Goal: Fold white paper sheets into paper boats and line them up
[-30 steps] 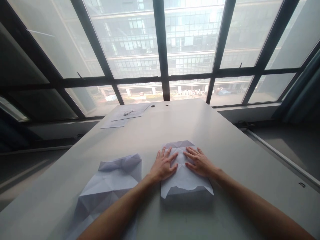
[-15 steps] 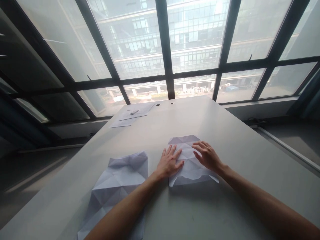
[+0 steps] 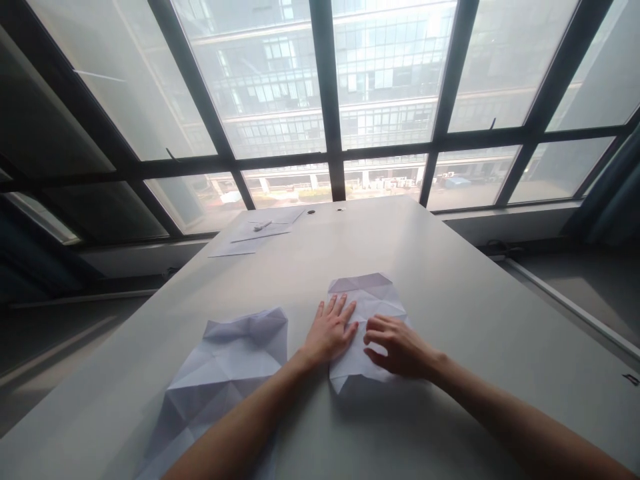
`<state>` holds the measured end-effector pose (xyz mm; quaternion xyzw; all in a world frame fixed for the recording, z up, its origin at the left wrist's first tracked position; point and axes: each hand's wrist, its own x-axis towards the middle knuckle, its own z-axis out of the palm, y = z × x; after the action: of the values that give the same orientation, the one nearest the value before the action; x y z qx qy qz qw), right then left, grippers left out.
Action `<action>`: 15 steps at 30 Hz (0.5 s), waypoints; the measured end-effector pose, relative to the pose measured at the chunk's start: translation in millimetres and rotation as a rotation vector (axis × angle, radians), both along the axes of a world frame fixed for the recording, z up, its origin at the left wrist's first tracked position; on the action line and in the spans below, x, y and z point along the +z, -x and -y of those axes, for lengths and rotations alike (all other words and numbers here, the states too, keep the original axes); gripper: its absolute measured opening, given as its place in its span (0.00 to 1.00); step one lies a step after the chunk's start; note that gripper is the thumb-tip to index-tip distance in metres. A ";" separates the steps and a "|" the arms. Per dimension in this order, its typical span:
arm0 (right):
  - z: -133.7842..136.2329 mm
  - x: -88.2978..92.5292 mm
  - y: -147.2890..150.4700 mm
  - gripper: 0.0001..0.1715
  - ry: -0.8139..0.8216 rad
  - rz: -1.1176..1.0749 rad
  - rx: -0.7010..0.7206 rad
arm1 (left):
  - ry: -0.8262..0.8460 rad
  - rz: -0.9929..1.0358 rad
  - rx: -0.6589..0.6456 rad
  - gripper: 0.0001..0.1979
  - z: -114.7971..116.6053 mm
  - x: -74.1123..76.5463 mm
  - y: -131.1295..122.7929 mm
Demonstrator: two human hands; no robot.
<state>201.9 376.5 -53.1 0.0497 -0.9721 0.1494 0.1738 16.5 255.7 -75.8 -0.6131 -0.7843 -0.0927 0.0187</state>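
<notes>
A creased white paper sheet lies on the grey table in front of me. My left hand rests flat on its left edge with the fingers spread. My right hand lies over the sheet's near right part, fingers curled inward and pressing the paper down near its front edge. A second creased white sheet lies to the left, partly under my left forearm; neither hand touches it.
At the table's far left lie more sheets of paper with a small white object on them. Two small holes sit near the far edge. A large window wall stands behind. The table's right edge drops off nearby.
My right hand slid from the sheet's upper right toward me and to the left, down to the front part of the paper. The left hand stayed flat in place.
</notes>
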 end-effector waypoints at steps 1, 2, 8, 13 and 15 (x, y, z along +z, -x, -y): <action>7.8 1.1 -1.8 0.06 0.012 0.033 0.098 | -0.001 -0.001 0.004 0.28 0.0 0.3 0.0; 14.9 1.3 -3.2 0.06 0.009 0.066 0.162 | -0.001 -0.001 0.009 0.28 0.0 0.5 0.0; 31.3 -2.6 -4.0 0.10 0.175 0.109 0.215 | 0.012 0.016 0.008 0.29 -0.3 0.8 0.3; 12.6 -8.4 4.1 0.10 0.587 -0.075 0.081 | 0.006 0.039 -0.030 0.29 2.2 2.7 0.4; -1.6 -11.9 7.6 0.12 0.554 -0.245 -0.129 | 0.000 0.042 -0.027 0.30 2.7 3.6 0.3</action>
<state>194.2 378.1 -65.1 -0.0438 -0.8673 0.3903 0.3059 16.1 253.0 -72.2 -0.6217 -0.7760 -0.1060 0.0009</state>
